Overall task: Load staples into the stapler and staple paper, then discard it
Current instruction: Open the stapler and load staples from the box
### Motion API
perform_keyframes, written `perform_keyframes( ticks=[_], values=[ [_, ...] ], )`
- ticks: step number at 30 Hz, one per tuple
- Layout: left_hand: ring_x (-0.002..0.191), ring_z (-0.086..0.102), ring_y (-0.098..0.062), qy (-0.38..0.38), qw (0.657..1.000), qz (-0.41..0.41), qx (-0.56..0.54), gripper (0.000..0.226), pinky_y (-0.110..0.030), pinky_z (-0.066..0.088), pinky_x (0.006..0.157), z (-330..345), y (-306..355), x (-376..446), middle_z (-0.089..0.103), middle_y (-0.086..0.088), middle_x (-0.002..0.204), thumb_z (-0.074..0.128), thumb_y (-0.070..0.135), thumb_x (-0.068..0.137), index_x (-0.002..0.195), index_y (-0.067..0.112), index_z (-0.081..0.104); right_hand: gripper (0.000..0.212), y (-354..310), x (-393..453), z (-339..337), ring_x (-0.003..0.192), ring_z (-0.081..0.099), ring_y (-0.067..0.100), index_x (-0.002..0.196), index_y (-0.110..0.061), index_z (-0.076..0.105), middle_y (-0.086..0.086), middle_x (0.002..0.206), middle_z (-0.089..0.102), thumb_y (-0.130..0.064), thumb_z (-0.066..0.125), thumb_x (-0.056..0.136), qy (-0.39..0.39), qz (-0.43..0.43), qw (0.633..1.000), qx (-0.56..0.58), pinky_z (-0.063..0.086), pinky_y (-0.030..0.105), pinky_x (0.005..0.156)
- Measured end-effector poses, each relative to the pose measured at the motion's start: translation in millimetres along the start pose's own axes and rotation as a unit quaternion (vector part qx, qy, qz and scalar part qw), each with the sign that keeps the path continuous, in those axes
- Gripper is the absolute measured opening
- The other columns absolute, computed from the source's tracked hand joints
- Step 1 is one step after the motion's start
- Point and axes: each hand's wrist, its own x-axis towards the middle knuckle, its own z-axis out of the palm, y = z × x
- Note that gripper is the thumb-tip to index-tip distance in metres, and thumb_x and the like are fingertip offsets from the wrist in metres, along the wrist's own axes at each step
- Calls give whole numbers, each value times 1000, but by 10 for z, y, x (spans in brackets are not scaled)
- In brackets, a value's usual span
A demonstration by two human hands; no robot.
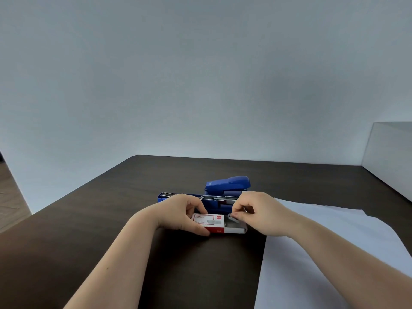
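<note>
Two bare arms reach in from the bottom of the frame over a dark brown table [89, 219] with a fine wood grain. White paper [323, 253] lies flat and smooth at the lower right, under the right arm.

In the lower middle sits a small staple box [208, 221] — thin card, red and white, with a tiny label too small to read. Its white inner tray [237, 228] is slid out to the right. The left hand [178, 211] is closed around the box, thumb on the near side and fingers on the far side. The right hand [256, 210] has its fingertips pinched together on a shiny grey strip of staples [234, 217], just above the open tray.

Just behind the hands, near the middle of the frame, lies the blue plastic stapler [227, 186]. It is swung open — the rounded top points up and right, and the long silver metal channel [169, 194] lies flat toward the left.

A pale plain wall fills the upper frame.
</note>
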Motion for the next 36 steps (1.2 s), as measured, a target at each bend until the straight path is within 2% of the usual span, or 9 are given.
perform_keyframes(
  ticks=[3,7,10,12,16,20,26,31,36],
  values=[
    [63,49,-6,2,1000,1,-4,46,-26,40,65,-6,8,-10,53,10,67,81,46,66,106,31,64,15,2,-7,19,77,53,1,99,-19,71,-19,76,53,-20,57,92,-8,-11,1000,-7,40,8,69],
    [56,45,-3,6,1000,10,-4,48,-21,37,61,-47,61,-55,50,10,64,79,44,69,113,32,63,10,20,11,34,77,59,4,93,-20,67,-13,83,62,-20,58,91,52,4,998,29,43,13,71],
    [52,42,-2,82,995,35,-41,39,-20,36,59,-41,139,-56,47,9,59,72,46,77,111,31,64,8,48,23,26,53,63,5,89,-18,63,-2,79,71,-19,57,92,93,50,990,90,48,15,55],
    [52,46,-3,152,984,53,-79,27,-21,40,60,-3,235,-33,53,8,58,67,44,82,104,29,67,7,43,20,12,49,66,10,87,-18,62,2,74,73,-17,57,92,96,72,982,149,52,18,51],
    [66,66,-8,147,966,79,-198,17,-20,53,64,133,434,10,72,-1,76,66,29,86,100,21,69,9,1,17,-7,66,73,17,87,-13,65,7,82,72,-8,59,90,96,70,958,260,59,25,55],
    [73,70,-14,111,951,103,-271,13,-22,55,69,259,467,60,75,-6,83,68,14,85,98,12,73,11,28,19,12,72,74,23,87,-10,69,10,81,74,-3,60,89,100,70,946,301,62,34,64],
    [79,72,-13,165,936,123,-286,17,-21,57,73,269,479,69,75,0,81,66,1,84,88,16,73,9,18,29,-43,79,75,21,92,-6,70,10,87,75,-5,66,85,99,123,889,429,61,27,69],
    [76,72,-10,206,936,114,-262,22,-20,58,73,269,539,93,74,2,79,65,2,85,82,22,72,14,17,43,-98,86,74,15,95,-14,74,3,93,76,-11,71,81,102,102,919,366,59,31,83],
    [82,69,-3,228,941,93,-233,20,-19,56,81,265,521,110,71,10,86,66,7,85,95,25,69,16,-7,116,-151,79,73,9,93,-18,76,-2,86,76,-9,72,80,114,85,952,271,57,20,73]
  ],
)
